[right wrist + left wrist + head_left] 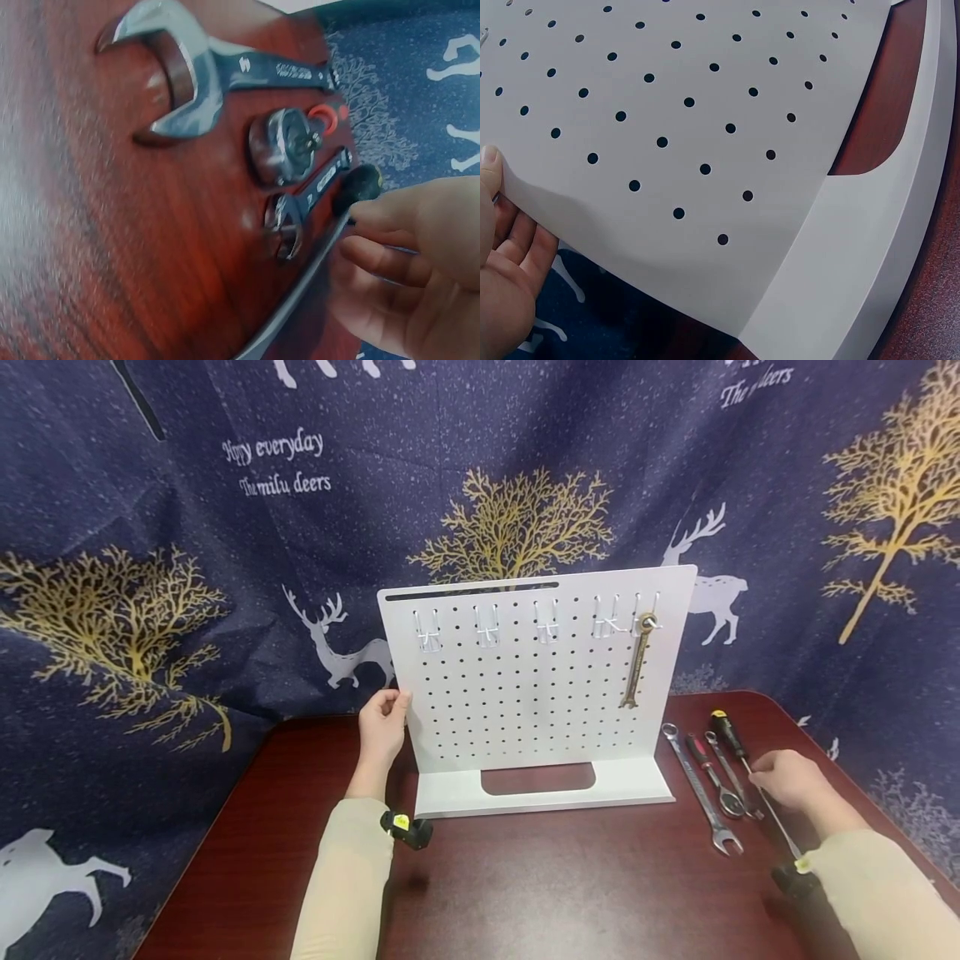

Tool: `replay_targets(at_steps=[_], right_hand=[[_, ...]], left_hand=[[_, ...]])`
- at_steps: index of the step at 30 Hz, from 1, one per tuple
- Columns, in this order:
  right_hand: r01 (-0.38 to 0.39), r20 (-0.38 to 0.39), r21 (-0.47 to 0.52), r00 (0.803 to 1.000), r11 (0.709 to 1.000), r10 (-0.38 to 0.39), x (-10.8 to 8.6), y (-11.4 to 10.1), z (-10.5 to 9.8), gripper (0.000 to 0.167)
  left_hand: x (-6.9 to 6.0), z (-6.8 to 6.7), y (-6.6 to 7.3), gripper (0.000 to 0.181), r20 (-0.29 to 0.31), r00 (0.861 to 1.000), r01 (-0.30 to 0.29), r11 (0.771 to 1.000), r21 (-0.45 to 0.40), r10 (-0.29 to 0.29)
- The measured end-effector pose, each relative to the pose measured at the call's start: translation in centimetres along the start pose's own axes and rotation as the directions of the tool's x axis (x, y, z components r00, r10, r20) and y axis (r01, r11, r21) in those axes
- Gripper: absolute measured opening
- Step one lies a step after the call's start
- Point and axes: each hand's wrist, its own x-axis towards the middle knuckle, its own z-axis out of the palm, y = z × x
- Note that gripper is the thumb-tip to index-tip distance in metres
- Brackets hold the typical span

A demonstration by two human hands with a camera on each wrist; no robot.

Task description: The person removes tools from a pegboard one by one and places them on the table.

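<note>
My left hand [382, 731] grips the left edge of a white pegboard [641, 225], thumb on the front face and fingers behind it. On the right, my right hand [791, 781] pinches the shaft of a long screwdriver [729, 734] with a black and yellow handle. In the right wrist view, thumb and forefinger meet at the shaft [289, 304] just below the handle. Beside it lie a small wrench [311, 196], a ratchet [712, 773] with a red and black handle, and a large combination wrench [697, 785]. Another combination wrench [637, 662] hangs from the board's rightmost hook.
Several other white hooks [487, 631] line the board's upper part. Its base [450, 795] stands on the dark red table [555, 877]. A blue cloth [360, 527] with deer and gold trees hangs close behind.
</note>
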Motion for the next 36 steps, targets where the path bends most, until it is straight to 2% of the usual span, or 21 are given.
replay_targets(at_steps=[5,12,24,31,36], right_hand=[[0.025,-0.087,0.013,0.996,1.0,-0.024,-0.1,-1.1,-0.2,0.031],[0.083,-0.197,0.078,0.978,0.993,-0.067,0.0,-3.1,0.0,0.031],[0.116,-0.222,0.204,0.973,0.972,-0.069,0.0,-7.9,-0.5,0.035],[0.118,-0.205,0.385,0.978,0.915,-0.04,-0.3,-11.0,-0.8,0.04],[0.138,-0.233,0.437,0.972,0.889,-0.036,-0.1,-12.7,-0.9,0.043]], left_hand=[[0.0,0.0,0.0,0.023,-0.002,1.0,0.001,1.0,0.007,-0.001],[-0.1,0.0,0.1,0.022,-0.005,1.0,0.005,1.0,0.01,-0.005],[-0.2,-0.2,0.3,0.023,0.005,1.0,0.022,1.0,0.018,-0.022],[-0.1,-0.1,0.3,0.025,0.007,1.0,0.028,0.999,0.024,-0.028],[-0.1,-0.1,0.2,0.026,0.005,1.0,0.023,0.999,0.026,-0.023]])
